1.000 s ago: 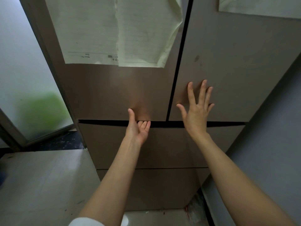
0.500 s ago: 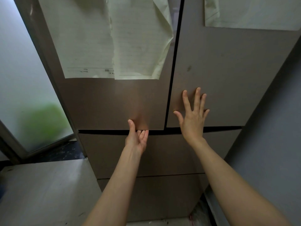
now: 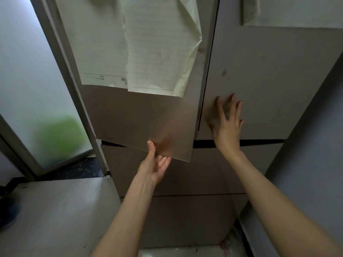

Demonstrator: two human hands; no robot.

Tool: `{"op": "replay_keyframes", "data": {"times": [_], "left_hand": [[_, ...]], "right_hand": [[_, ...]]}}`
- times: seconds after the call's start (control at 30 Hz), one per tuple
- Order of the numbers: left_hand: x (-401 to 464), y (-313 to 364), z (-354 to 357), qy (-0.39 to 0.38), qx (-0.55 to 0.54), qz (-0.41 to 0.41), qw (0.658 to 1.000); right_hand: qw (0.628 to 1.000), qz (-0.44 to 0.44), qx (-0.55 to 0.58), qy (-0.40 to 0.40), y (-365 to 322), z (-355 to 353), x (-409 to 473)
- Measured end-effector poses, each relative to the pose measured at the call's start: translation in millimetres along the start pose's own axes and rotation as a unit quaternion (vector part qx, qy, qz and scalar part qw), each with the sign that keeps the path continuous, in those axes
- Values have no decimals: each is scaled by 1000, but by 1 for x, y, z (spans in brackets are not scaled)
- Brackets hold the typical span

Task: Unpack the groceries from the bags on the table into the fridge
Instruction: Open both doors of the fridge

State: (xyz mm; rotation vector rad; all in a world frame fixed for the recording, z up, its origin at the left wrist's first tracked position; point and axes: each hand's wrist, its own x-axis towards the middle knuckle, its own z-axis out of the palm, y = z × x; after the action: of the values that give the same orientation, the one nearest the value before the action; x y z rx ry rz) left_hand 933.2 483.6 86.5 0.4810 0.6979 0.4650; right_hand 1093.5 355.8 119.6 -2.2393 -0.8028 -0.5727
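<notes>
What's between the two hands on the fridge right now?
Head view: the left door's free edge, swung out, and the dark gap beside the right door separate left hand from right hand.

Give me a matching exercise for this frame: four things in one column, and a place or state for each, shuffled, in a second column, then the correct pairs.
Things
1. left hand
2. right hand
3. left fridge door
4. lined paper sheets

Places or states
A. lies flat with fingers spread against the right fridge door
B. stuck on the front of the left door, one curling at its edge
C. swung out a little, its lower corner clear of the drawer front
D. grips the bottom edge of the left door, thumb on its face

Pairs: 1-D, 2-A, 3-C, 4-B
</notes>
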Motion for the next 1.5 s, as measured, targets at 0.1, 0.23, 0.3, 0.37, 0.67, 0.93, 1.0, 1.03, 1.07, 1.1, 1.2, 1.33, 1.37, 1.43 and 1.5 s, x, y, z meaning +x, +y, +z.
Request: {"op": "replay_keyframes", "data": {"times": [0.1,0.23,0.3,0.37,0.67,0.93,1.0,1.03,1.07,1.1,1.2,1.33,1.37,1.43,1.5], "left_hand": [[-14,8,-8,-15,12,-14,1000],[-31,11,-18,-13,38,4,999],[-39,13,-21,34,81,65,994],[-50,13,-24,116,210,182,954],[-127,16,-11,-38,541,564,622],[-148,30,-42,-74,563,559,604],[-160,38,-55,-75,544,551,628],[-166,44,-64,-71,539,549,635],[-172,52,-73,-67,534,546,642],[-179,61,-83,-63,528,544,649],[-197,86,-107,-26,503,548,668],[-211,117,-141,36,483,535,692],[-211,125,-147,40,483,525,699],[-211,143,-159,42,500,506,702],[-209,158,-168,45,532,479,697]], "right_hand": [[993,-20,113,-6,-23,-17,-8],[927,72,341,-137,-70,-34,-34],[912,87,380,-130,-80,-36,-46],[907,81,392,-131,-82,-37,-59],[892,136,406,-143,-98,-63,-59],[888,179,411,-97,-144,-71,-112],[901,175,390,-76,-163,-71,-129],[905,172,383,-68,-172,-71,-137],[908,168,380,-63,-181,-71,-145],[909,163,379,-60,-191,-72,-153],[917,141,369,-53,-212,-73,-173],[927,94,355,-75,-250,-65,-194],[927,82,356,-82,-259,-61,-199],[927,56,359,-99,-277,-50,-207],[921,34,369,-122,-292,-41,-213]]}}
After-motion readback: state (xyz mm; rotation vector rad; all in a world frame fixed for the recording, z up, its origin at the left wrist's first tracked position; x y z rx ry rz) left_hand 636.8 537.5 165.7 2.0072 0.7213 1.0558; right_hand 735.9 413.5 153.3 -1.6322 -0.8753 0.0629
